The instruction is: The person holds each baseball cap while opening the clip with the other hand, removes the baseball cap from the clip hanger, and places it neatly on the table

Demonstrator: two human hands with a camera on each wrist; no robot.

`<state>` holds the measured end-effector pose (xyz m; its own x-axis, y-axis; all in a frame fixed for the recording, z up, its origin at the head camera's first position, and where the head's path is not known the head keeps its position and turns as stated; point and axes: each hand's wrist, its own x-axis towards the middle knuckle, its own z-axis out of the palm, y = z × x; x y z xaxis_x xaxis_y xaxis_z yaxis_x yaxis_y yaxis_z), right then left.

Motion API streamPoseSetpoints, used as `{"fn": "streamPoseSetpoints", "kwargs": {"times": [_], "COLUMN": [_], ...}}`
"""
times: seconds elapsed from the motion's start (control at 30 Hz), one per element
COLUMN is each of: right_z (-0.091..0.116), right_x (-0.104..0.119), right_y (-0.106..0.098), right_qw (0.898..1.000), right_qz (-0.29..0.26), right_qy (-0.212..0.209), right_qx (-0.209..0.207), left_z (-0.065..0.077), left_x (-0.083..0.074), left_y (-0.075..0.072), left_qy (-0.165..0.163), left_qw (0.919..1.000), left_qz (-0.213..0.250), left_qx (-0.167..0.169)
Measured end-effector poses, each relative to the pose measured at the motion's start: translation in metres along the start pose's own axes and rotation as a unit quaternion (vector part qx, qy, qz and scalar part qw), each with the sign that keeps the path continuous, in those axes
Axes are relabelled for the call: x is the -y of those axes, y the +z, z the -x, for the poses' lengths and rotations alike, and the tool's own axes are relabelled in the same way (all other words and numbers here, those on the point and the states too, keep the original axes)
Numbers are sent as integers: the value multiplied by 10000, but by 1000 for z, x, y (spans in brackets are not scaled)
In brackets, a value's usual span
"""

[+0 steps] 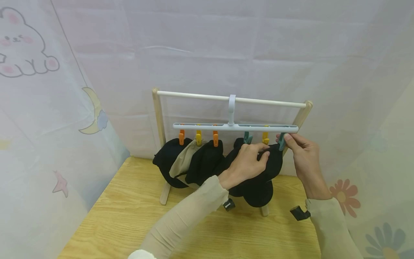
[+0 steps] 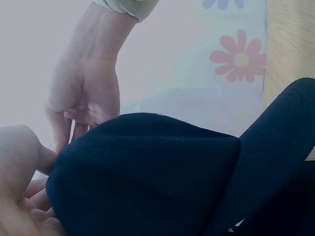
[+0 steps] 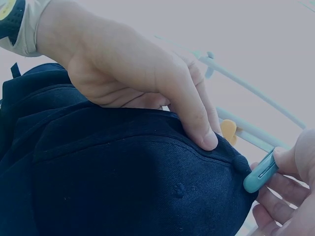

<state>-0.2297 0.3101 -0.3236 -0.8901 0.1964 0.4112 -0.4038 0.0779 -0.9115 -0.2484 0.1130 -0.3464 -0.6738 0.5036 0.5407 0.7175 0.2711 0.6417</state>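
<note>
My left hand (image 1: 246,162) pinches the upper edge of a black cap (image 1: 275,162) between thumb and fingers; the cap's dark cloth (image 3: 123,182) fills much of the right wrist view. At the cap's right end, my right hand (image 1: 306,156) pinches a teal clothespin (image 3: 261,173) with thumb and fingers. That clip (image 1: 282,142) sits at the right end of a white clip hanger (image 1: 207,126), at the cap's edge. Further left on the hanger, other black caps (image 1: 207,162) and a beige one (image 1: 183,162) hang from orange and yellow clips.
The hanger's hook sits over the white rail (image 1: 275,103) of a wooden-legged stand (image 1: 158,115) on a wood-grain table (image 1: 123,208). Another teal clip (image 1: 247,137) and a yellow clip (image 1: 265,138) are behind my left hand. Printed cloth (image 1: 207,43) backs the stand.
</note>
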Motion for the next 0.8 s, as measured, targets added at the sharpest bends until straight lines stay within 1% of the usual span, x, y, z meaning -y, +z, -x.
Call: {"fn": "streamPoseSetpoints", "kwargs": {"times": [0.23,0.47,0.8], "right_z": [0,0,0], "right_x": [0,-2,-2], "right_y": [0,0,2], "right_qw": [9999,10000,9996], "right_qz": [-114,-95,-280], "right_qy": [3,-19,20], "right_qx": [20,13,-54], "left_z": [2,3,6], "left_x": [0,-3,-4], "left_y": [0,1,1], "left_qy": [-21,-38,-37], "left_qw": [10000,9999,9999], "left_qz": [45,99,118], "left_qx": [-4,38,34]}}
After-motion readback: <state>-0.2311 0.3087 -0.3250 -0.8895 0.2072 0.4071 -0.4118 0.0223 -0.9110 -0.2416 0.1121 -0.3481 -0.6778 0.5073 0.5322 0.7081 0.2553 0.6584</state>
